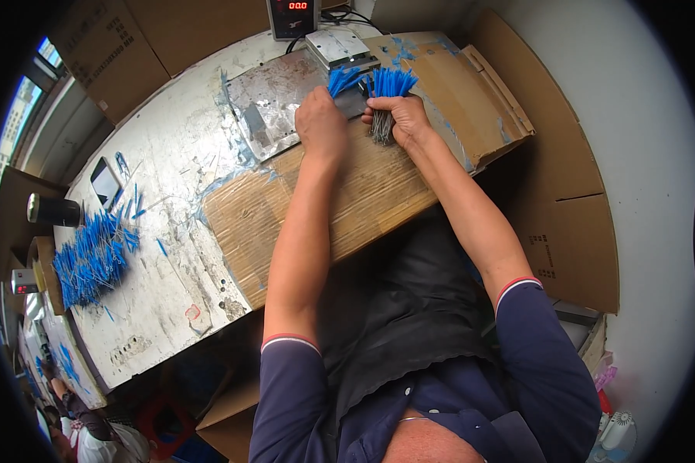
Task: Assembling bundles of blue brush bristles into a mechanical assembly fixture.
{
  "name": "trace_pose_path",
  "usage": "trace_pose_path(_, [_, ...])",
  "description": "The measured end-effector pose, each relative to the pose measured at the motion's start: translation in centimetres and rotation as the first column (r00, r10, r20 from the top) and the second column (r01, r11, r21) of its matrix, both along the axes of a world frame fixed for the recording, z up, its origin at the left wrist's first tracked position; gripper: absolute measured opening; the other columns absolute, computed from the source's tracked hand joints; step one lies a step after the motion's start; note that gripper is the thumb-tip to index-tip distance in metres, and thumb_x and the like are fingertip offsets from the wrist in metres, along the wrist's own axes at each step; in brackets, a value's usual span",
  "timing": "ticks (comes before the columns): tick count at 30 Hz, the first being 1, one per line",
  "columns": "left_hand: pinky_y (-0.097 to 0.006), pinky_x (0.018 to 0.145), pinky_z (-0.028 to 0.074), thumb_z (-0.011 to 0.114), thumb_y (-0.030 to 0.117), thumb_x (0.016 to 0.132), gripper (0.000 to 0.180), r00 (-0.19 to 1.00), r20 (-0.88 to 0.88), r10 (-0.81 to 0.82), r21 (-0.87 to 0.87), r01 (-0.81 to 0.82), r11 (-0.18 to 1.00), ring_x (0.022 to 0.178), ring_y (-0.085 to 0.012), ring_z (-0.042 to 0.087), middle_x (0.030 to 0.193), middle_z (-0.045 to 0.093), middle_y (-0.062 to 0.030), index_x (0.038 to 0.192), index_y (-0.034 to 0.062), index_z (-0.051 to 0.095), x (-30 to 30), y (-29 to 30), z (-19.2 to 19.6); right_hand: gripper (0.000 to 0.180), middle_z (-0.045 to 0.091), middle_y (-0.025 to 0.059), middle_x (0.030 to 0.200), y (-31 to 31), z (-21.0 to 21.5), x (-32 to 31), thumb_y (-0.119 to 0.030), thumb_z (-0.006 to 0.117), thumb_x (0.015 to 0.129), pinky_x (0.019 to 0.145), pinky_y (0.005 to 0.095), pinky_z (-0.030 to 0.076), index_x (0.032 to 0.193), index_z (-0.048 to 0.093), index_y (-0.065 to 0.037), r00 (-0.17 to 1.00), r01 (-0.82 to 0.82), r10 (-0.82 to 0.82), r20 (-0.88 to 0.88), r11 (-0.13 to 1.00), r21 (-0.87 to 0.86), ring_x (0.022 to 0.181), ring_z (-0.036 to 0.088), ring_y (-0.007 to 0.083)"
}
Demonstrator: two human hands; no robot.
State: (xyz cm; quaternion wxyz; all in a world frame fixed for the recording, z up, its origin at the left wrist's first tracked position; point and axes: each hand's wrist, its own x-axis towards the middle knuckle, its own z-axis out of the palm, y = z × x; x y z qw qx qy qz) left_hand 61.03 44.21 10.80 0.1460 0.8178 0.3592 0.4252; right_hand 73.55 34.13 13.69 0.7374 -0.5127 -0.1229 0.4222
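Over by the plate [266,92], right hand [406,120] clenches a bundle [392,82], left hand [321,123] a bunch [343,81]; well left, a heap [93,261] lies ungathered.

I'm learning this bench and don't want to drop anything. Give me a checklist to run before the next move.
1. Right hand has a closed grip on the large bundle of blue-topped, thin metal-stemmed pieces: ok.
2. Left hand has a firm grip on the smaller bunch of blue-topped pieces: cannot tell; its back hides the fingers.
3. Black, box-shaped display with red digits is lit: ok.
4. Worn white table is free of strays: not ok; a single blue-topped piece lies apart from the big blue-topped pile.
5. That pile is clear of both hands: ok.
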Motion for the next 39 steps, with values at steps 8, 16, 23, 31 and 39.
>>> trace_pose_path(8, [-0.052, 0.069, 0.048, 0.058, 0.013, 0.094, 0.011, 0.964, 0.251, 0.083, -0.146, -0.047, 0.988, 0.079, -0.0431, 0.066, 0.085, 0.068, -0.0208, 0.103, 0.0056, 0.057, -0.2, 0.3, 0.1, 0.009, 0.063, 0.0185, 0.068, 1.3, 1.8, -0.8, 0.012, 0.068, 0.075, 0.044, 0.0388, 0.058, 0.073, 0.059, 0.010, 0.997, 0.058, -0.042, 0.070, 0.967, -0.246, 0.052, 0.065, 0.0282])
trace_pose_path(16, [-0.051, 0.069, 0.048, 0.058, 0.016, 0.096, 0.010, 0.964, 0.243, 0.104, -0.189, -0.058, 0.980, 0.080, -0.0418, 0.067, 0.086, 0.069, -0.0197, 0.103, 0.0081, 0.059, -0.1, 0.3, 0.0, 0.010, 0.062, 0.0208, 0.068, 3.7, 1.8, -0.8, 0.013, 0.067, 0.075, 0.043, 0.0421, 0.057, 0.072, 0.058, 0.010, 0.955, 0.194, -0.091, 0.281, 0.911, -0.365, 0.053, 0.065, 0.0292])
trace_pose_path(23, [-0.052, 0.069, 0.047, 0.059, 0.016, 0.096, 0.010, 0.961, 0.248, 0.119, -0.154, -0.083, 0.985, 0.078, -0.0417, 0.066, 0.085, 0.068, -0.0200, 0.100, 0.0066, 0.059, 0.0, 0.5, -0.2, 0.011, 0.063, 0.0199, 0.068, 4.4, 1.9, -1.0, 0.013, 0.069, 0.073, 0.040, 0.0426, 0.055, 0.071, 0.059, 0.009, 0.938, 0.267, -0.153, 0.311, 0.891, -0.368, 0.052, 0.065, 0.0281])
trace_pose_path(31, [-0.053, 0.067, 0.048, 0.059, 0.017, 0.096, 0.013, 0.975, 0.203, 0.094, -0.068, -0.082, 0.994, 0.076, -0.0431, 0.066, 0.080, 0.067, -0.0215, 0.099, 0.0050, 0.056, -0.1, 0.6, -0.5, 0.011, 0.063, 0.0167, 0.067, 3.6, 1.8, -2.0, 0.009, 0.072, 0.077, 0.042, 0.0405, 0.055, 0.076, 0.062, 0.006, 0.979, 0.197, -0.181, 0.093, 0.957, -0.214, 0.050, 0.063, 0.0258])
trace_pose_path(39, [-0.052, 0.070, 0.050, 0.063, 0.012, 0.087, 0.015, 0.998, 0.058, -0.019, -0.146, 0.028, 0.989, 0.079, -0.0421, 0.067, 0.083, 0.069, -0.0217, 0.099, 0.0053, 0.058, -0.2, 0.0, 0.3, 0.012, 0.065, 0.0142, 0.069, 3.2, 0.6, -2.8, 0.002, 0.076, 0.080, 0.047, 0.0407, 0.054, 0.081, 0.065, 0.005, 0.946, 0.325, -0.325, -0.010, 0.946, -0.007, 0.053, 0.063, 0.0257])
